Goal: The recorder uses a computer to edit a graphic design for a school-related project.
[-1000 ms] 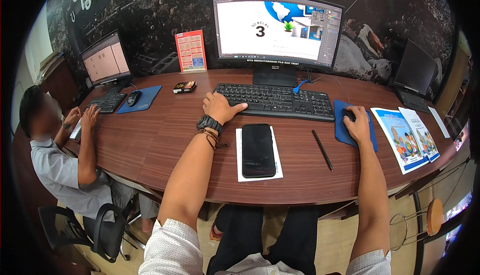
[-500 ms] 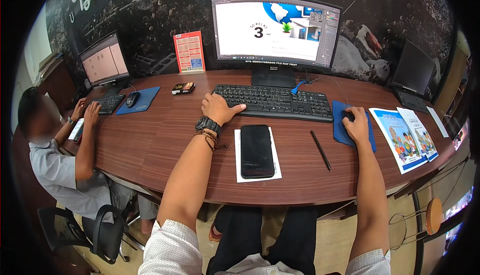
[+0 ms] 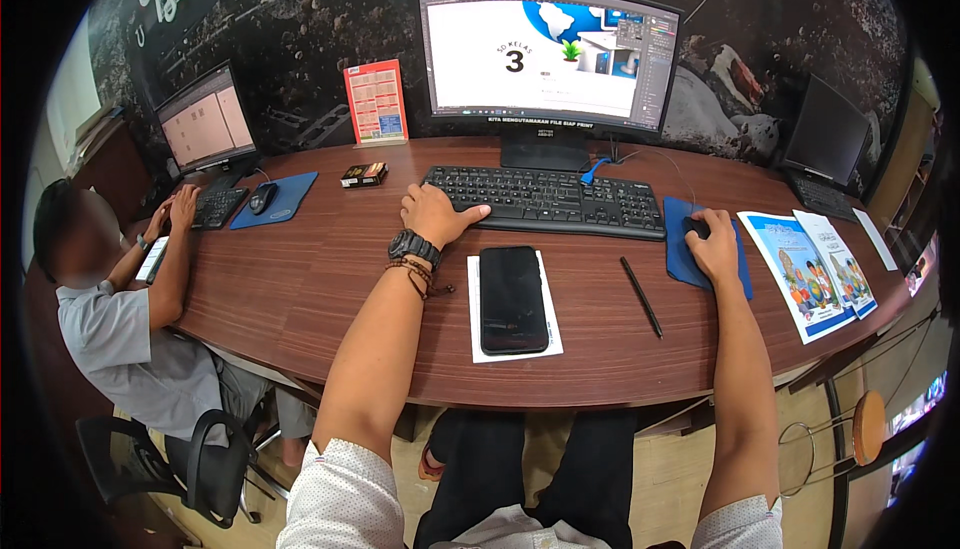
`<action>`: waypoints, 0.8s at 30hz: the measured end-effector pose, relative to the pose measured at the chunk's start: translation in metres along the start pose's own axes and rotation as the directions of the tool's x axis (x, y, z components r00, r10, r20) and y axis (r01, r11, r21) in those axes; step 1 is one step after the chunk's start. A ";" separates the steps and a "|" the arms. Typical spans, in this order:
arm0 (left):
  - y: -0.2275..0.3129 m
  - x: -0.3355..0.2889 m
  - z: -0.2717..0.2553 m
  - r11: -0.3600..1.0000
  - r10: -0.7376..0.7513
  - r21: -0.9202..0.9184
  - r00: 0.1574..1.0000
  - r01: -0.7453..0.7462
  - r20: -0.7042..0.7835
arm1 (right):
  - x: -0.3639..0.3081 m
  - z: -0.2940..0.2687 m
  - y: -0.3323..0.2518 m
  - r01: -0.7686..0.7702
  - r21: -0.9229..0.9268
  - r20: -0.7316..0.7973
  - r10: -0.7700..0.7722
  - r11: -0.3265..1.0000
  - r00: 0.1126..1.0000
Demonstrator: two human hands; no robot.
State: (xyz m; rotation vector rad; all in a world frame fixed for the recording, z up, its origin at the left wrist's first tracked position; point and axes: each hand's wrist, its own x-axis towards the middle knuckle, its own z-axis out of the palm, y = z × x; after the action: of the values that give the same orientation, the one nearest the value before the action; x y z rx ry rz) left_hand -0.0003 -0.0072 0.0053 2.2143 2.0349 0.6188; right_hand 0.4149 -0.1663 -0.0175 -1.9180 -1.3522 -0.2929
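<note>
My left hand [image 3: 436, 215] rests on the left end of a black keyboard [image 3: 575, 200], thumb stretched out along its front edge. Its fingers are apart and hold nothing. On a blue mouse pad [image 3: 684, 267], my right hand [image 3: 714, 244] curves over a dark computer mouse [image 3: 693, 226], covering much of it. Behind the keyboard stands a curved monitor [image 3: 475, 84] showing a design with a globe, a plant and a large numeral. A black phone [image 3: 514, 301] lies screen up on white paper [image 3: 474, 324] between my forearms, with a black pen [image 3: 641, 296] to its right.
A person [image 3: 135, 319] sits at the left with a phone, near a second monitor [image 3: 205, 119], keyboard and mouse. A small dark box [image 3: 364, 175] and a red upright card [image 3: 377, 102] stand left of my monitor. Printed booklets [image 3: 795, 274] lie at the right.
Both my hands stay on the keyboard and mouse. The view has shifted very slightly. The person at the left has moved a hand a little.
</note>
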 end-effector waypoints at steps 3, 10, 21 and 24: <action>-0.002 0.001 0.001 1.000 0.001 0.001 1.000 -0.001 -0.003 | 0.000 0.002 0.002 0.012 0.007 -0.004 -0.012 1.000 1.000; -0.002 0.001 0.002 1.000 0.001 0.008 1.000 -0.001 -0.003 | 0.000 0.001 0.001 0.011 0.005 0.001 -0.011 1.000 1.000; -0.001 0.000 0.001 1.000 -0.006 0.003 1.000 0.006 -0.002 | 0.001 0.001 0.003 0.008 0.002 0.004 -0.008 1.000 1.000; -0.002 0.001 0.002 1.000 -0.010 -0.001 1.000 0.010 -0.015 | 0.000 0.002 0.002 0.001 0.010 0.004 -0.001 1.000 1.000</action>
State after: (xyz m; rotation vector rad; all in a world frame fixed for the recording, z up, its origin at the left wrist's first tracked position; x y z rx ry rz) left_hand -0.0016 -0.0060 0.0029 2.2041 2.0504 0.6372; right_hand 0.4160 -0.1648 -0.0196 -1.9109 -1.3552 -0.2826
